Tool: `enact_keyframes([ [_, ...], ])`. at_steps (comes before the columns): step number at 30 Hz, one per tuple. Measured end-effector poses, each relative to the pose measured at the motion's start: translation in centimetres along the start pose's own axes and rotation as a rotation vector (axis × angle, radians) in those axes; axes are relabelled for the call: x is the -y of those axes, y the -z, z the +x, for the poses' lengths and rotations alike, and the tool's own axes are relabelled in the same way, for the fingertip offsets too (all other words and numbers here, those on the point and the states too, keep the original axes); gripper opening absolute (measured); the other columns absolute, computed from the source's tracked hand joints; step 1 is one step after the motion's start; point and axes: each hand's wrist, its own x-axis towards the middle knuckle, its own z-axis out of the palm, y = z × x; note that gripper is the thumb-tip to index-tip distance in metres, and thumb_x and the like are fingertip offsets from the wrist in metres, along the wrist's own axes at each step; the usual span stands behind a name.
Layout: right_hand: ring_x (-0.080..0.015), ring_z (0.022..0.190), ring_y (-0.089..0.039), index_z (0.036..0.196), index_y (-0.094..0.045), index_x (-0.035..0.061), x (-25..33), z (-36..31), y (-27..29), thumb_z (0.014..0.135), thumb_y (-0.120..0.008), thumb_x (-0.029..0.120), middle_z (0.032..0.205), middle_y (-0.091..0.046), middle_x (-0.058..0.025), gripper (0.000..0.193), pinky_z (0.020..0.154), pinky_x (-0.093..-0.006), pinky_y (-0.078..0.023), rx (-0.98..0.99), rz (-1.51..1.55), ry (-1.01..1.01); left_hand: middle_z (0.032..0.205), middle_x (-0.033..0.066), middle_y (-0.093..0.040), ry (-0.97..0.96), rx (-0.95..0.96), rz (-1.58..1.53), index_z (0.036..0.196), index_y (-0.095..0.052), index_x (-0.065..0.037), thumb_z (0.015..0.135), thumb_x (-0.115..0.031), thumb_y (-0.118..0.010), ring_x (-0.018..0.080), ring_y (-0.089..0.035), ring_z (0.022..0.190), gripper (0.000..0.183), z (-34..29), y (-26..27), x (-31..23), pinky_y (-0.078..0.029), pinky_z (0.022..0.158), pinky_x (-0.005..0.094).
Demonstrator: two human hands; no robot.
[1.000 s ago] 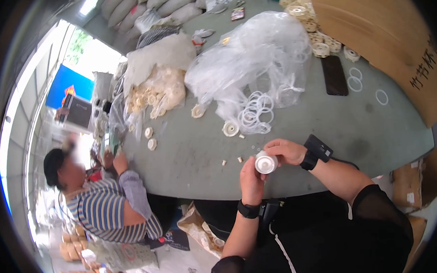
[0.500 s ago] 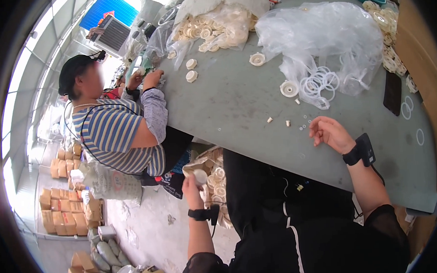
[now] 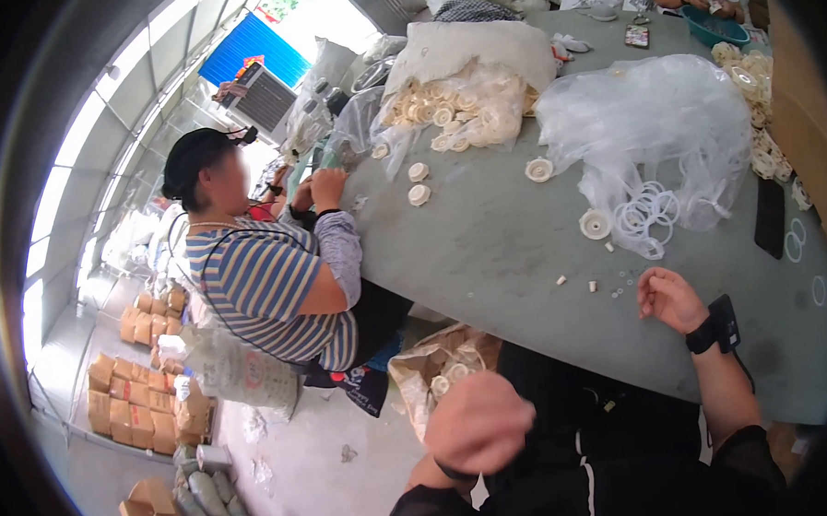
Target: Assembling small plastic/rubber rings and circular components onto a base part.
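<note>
My right hand (image 3: 674,300) rests at the near table edge, its fingers loosely curled and apart with nothing seen in them. Beside its fingertips lie several tiny clear rings (image 3: 623,284) and a small cream plug (image 3: 593,287). My left hand (image 3: 483,421) is raised in front of my body, smeared by motion, so its fingers and anything in them cannot be made out. Behind it, below the table edge, stands a sack (image 3: 407,373) with round cream plastic parts (image 3: 458,372). A round cream part (image 3: 595,223) lies beside several white rings (image 3: 647,213).
On the grey-green table (image 3: 486,236) lie a large clear plastic bag (image 3: 647,109), an opened sack of cream parts (image 3: 460,62) and a dark phone (image 3: 770,219). A co-worker in a striped shirt (image 3: 267,274) works at the left; another person's hands are over a teal basin (image 3: 717,29).
My left hand has risen rightward from beside the sack; the white round part seen in it before no longer shows. The whole view has shifted, while my right hand stays by the small rings.
</note>
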Motion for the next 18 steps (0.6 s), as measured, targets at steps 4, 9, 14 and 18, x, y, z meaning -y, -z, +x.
enact_keyframes([
  [4,-0.0165,0.061,-0.057,0.093,-0.052,0.0001,-0.3,-0.4,0.8,0.087,-0.045,0.015,0.077,-0.058,-0.0091,0.018,0.062,-0.0318,-0.049,-0.044,0.002,-0.015,0.082,0.0161,-0.06,-0.399,0.237,-0.598,0.102,-0.053,-0.003,0.066,0.003,-0.062,0.0258,-0.058,0.061,0.038,4.6,-1.4,-0.1,-0.048,0.055,0.0366],
  [9,-0.0159,0.064,-0.056,0.094,-0.052,0.0,0.1,0.3,-0.3,0.086,-0.045,0.015,0.079,-0.057,-0.0092,0.018,0.063,-0.0303,-0.049,0.028,-0.03,-0.034,0.082,0.0094,-0.056,-0.412,0.242,-0.462,0.08,-0.058,-0.004,0.077,-0.005,-0.058,0.0211,-0.056,0.069,0.004,7.0,-2.5,-3.3,-0.045,0.057,0.0286],
  [14,-0.0145,0.064,-0.056,0.095,-0.053,0.0008,0.0,0.1,-0.5,0.086,-0.045,0.014,0.08,-0.057,-0.0078,0.018,0.064,-0.0284,-0.048,0.036,-0.022,-0.022,0.075,0.0027,-0.048,-0.517,0.006,-0.06,0.081,-0.052,-0.008,0.074,-0.011,-0.063,0.0176,-0.048,0.058,0.013,6.2,-3.7,-4.0,-0.041,0.05,0.0295],
  [18,-0.0131,0.065,-0.055,0.097,-0.053,0.0018,0.2,0.3,-0.5,0.086,-0.046,0.014,0.081,-0.057,-0.0068,0.018,0.063,-0.0264,-0.047,0.046,-0.044,-0.043,0.078,0.001,-0.047,-0.701,-0.141,0.106,0.085,-0.053,-0.011,0.076,-0.017,-0.061,0.0163,-0.047,0.056,0.013,5.7,-4.7,-3.3,-0.037,0.05,0.0292],
])
